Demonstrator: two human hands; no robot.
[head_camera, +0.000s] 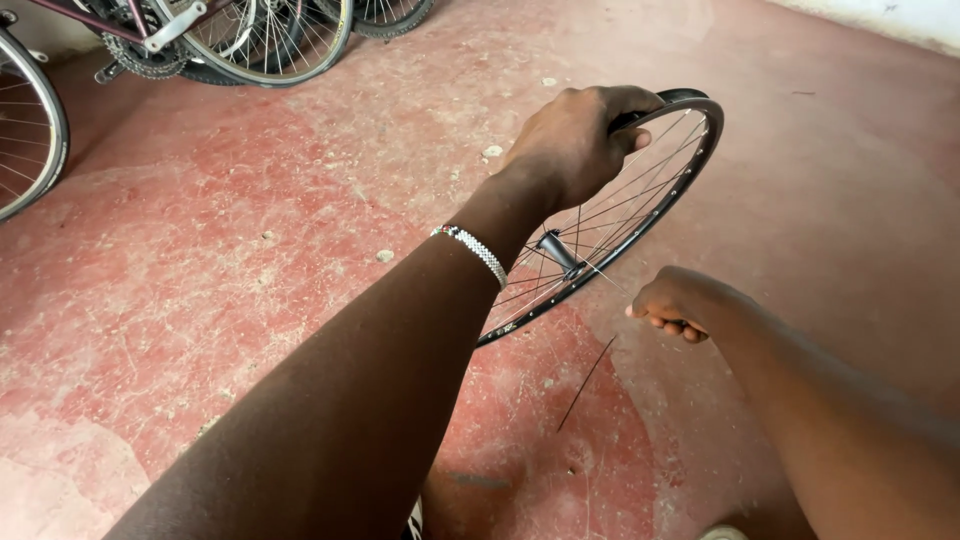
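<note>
Gripping the top of the bare wheel rim (700, 130) w/ our left hand (575, 140), we've got fingers curled over the edge and closed on it, so the bicycle wheel (610, 225) stands tilted on the red floor (250, 280), held up from that 1 point only. Our right hand (675, 305) sits low, just beside the wheel's lower right, curled into a loose fist; we can't tell for sure whether it pinches anything, tho a thin dark spoke (588, 382) runs down from near it toward the floor, and may be loose. The hub (558, 250) shows in the middle w/ the spokes fanning out, partly hidden behind our left wrist and its beaded bracelet (475, 252). Risks as we judge them: w/ only 1 hand on the rim, the wheel could roll or pivot on its floor contact and twist out of the grip, esp. if we push sideways. The floor looks gritty w/ small stones (385, 256), so the rim could skid or get scratched. A loose spoke could flick or poke the right hand, or drop and get lost. Other bikes (230, 40) are parked well apart at top left, w/ 1 more wheel (35, 130) at the left edge, too far to snag.
</note>
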